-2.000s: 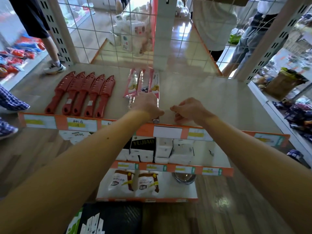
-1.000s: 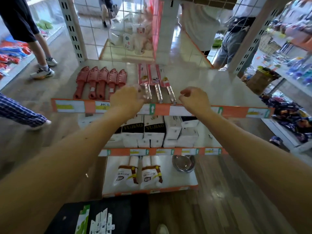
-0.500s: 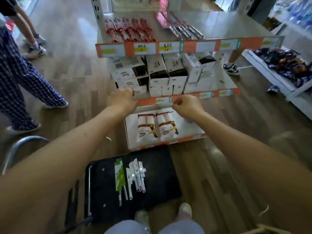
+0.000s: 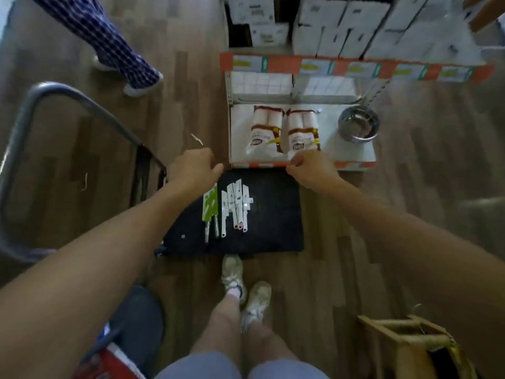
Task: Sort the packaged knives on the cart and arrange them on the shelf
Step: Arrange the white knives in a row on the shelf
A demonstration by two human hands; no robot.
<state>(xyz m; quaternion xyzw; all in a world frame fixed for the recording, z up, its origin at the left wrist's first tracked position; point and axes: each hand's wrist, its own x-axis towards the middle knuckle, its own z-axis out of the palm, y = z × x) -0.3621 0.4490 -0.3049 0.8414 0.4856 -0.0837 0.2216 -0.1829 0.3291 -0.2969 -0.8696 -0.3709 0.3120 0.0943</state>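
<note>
Packaged knives lie side by side on the black cart deck (image 4: 273, 228) below me: two in green card packs (image 4: 210, 205) on the left and several in white packs (image 4: 236, 205) to their right, handles toward me. My left hand (image 4: 195, 166) hovers just above and left of the green packs, fingers loosely curled, holding nothing. My right hand (image 4: 311, 168) is over the cart's far right edge near the bottom shelf (image 4: 352, 157), curled the same way and holding nothing. The top shelf with the arranged knives is out of view.
The cart's grey handle bar (image 4: 54, 90) arcs at left. The bottom shelf holds two white bagged packs (image 4: 284, 129) and a steel bowl (image 4: 358, 125); white boxes (image 4: 341, 26) fill the shelf above. A person's leg in checked trousers (image 4: 109, 45) is at upper left. A wooden stool (image 4: 404, 340) stands lower right.
My view has tilted from the top shelf down to the cart. Both hands dropped from the shelf edge to just above the cart's knives.
</note>
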